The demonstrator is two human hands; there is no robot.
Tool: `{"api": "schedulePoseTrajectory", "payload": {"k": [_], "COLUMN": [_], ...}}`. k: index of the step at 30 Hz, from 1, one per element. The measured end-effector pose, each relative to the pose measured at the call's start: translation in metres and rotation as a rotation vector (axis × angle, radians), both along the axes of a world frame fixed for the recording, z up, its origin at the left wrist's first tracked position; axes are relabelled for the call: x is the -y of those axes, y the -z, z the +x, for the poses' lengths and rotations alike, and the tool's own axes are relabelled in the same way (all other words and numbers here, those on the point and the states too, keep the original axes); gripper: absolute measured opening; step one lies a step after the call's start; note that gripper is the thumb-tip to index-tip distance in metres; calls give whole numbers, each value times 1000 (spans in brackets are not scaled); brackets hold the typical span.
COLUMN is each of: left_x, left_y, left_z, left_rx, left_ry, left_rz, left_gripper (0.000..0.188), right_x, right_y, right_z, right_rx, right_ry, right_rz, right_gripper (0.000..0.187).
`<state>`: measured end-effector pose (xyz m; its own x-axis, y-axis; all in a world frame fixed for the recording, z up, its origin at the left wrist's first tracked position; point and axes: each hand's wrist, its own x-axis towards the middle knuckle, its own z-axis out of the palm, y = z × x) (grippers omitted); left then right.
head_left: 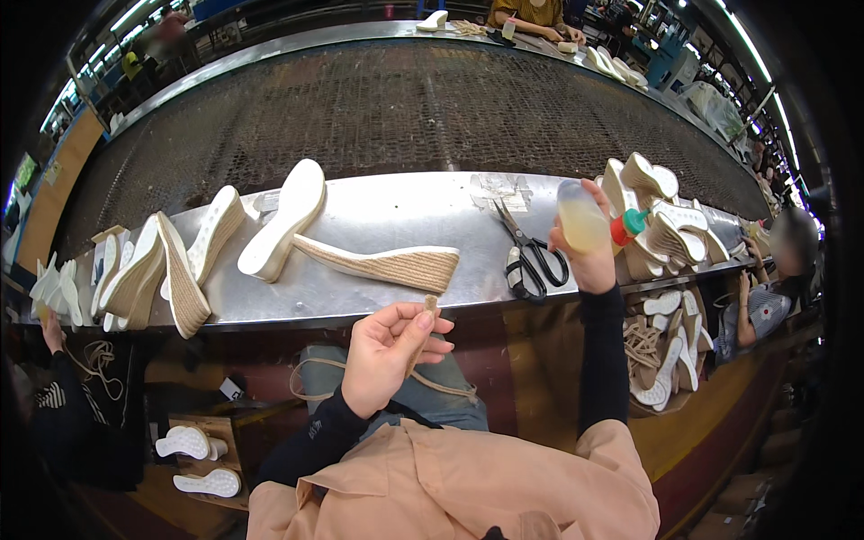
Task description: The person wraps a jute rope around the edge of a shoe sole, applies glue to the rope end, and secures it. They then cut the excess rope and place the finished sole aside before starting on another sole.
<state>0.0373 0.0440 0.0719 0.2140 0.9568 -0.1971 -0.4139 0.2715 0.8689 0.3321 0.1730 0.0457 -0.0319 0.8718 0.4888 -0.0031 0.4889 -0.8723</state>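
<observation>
My left hand (382,355) is closed in front of the bench edge, thumb and fingers pinching the end of a tan braided strip (431,304). More of the strip loops across my lap. Raised over the bench, my right hand (594,265) grips a translucent squeeze bottle (583,220) of yellowish liquid, its red collar and green cap pointing right. Between the hands lies a wedge sole (387,265), on its side, with a white top and woven tan side. A second wedge sole (292,216) lies beside it, white face up. Black-handled scissors (531,256) rest left of the bottle.
Several wedge soles (148,274) stand at the bench's left, and a pile of them (670,220) at its right. Below the right end, a box holds white soles (670,360) and tan strips. A mesh conveyor (360,108) runs behind the bench. Other people work at both sides and opposite.
</observation>
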Motion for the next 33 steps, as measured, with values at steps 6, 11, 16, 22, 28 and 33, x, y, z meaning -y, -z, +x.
{"api": "schedulePoseTrajectory", "payload": {"k": [6,11,16,22,28,33], "left_x": [1,5,12,16,19,20], "left_y": [2,-5,-10,-11,-11,-11], "left_z": [3,4,6,3,1,0], "left_rx": [-19,-20,-43,-53,-112,-113], "left_ry": [-15,-1,-49,-67,-73,-69], "left_rz": [55,80,163,148,194,186], "left_gripper": [25,19,12,10,10,10], "right_x": [47,59,70,79,87,89], "right_y": [-41,-53,-63,-70,-74,-74], "right_z": [-35,-59,-79,-92,-94,-94], "right_rx": [-150,-321,-343,-426,-400,-398], "right_ry": [-129,-57,-24,7,35,5], "right_rz": [-160,-225,-244,-241,-191,-150], "right_gripper": [71,47,41,37,39,39]}}
